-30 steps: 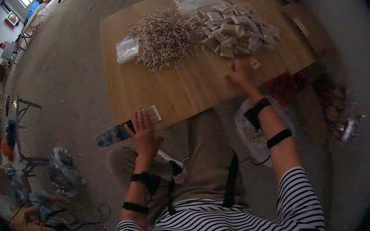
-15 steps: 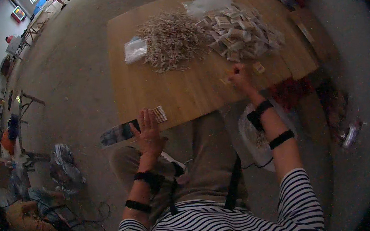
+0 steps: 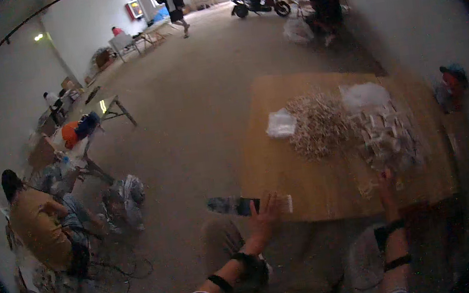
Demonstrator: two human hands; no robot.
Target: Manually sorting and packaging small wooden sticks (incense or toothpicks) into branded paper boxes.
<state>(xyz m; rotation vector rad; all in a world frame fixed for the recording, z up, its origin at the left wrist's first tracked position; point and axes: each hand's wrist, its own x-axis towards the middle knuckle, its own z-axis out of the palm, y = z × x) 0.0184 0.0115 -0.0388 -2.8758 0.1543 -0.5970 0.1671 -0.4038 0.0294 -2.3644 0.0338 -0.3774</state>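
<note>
My left hand (image 3: 264,217) lies flat at the near left edge of the wooden table (image 3: 315,192), fingers stretched out. Under it is a dark, flat strip (image 3: 224,206), partly over the edge. A row of white-tipped sticks, apparently cotton swabs (image 3: 287,203), shows just past its fingers. My right hand (image 3: 388,191) is at the near right of the table, fingers pinched together; what they hold, if anything, is too blurred to make out. Small yellowish pieces (image 3: 368,189) lie beside it. Farther back are a loose heap of swabs (image 3: 319,128) and a pile of small clear packets (image 3: 385,136).
A clear plastic bag (image 3: 281,124) lies left of the heap, and white plastic (image 3: 365,97) behind the packets. A seated person (image 3: 43,223) is at the left. Far back are a walking person (image 3: 173,6), a scooter (image 3: 259,5) and another seated person (image 3: 324,3).
The view has swung up and left, so the table sits lower and farther right, and the far room shows. My left hand stays on the strip; my right hand remains pinched near the packets.
</note>
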